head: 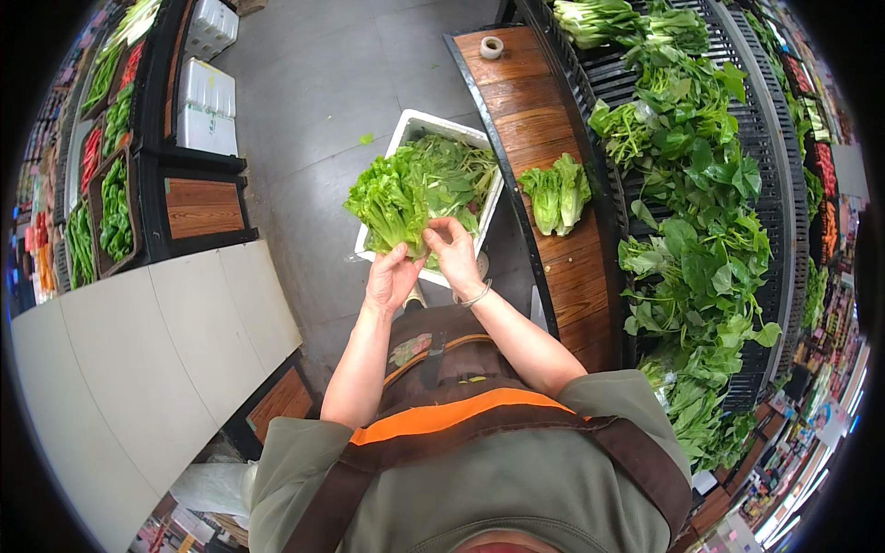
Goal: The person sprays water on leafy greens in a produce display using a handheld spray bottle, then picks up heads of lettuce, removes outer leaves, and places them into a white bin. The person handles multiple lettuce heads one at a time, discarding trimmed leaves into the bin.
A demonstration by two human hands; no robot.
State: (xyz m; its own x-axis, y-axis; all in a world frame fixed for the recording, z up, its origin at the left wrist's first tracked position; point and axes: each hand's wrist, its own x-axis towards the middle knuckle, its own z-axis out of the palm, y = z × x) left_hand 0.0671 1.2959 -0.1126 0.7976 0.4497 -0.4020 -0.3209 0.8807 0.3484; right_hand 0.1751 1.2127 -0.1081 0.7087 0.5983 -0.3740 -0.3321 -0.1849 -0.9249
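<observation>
A head of green leaf lettuce is held up in front of me, its leaves pointing away. Around its base and left side closes my left hand, thumb on top. My right hand pinches at the right side of the base, a bracelet on its wrist. Below the lettuce, a white foam box stands on the floor. Loose leafy greens fill it, partly covered by the lettuce and my hands.
To my right, a wooden ledge carries two lettuce heads and a tape roll. Beyond it, a black slatted rack bears leafy bunches. At left are a pale counter, pepper crates and stacked foam boxes.
</observation>
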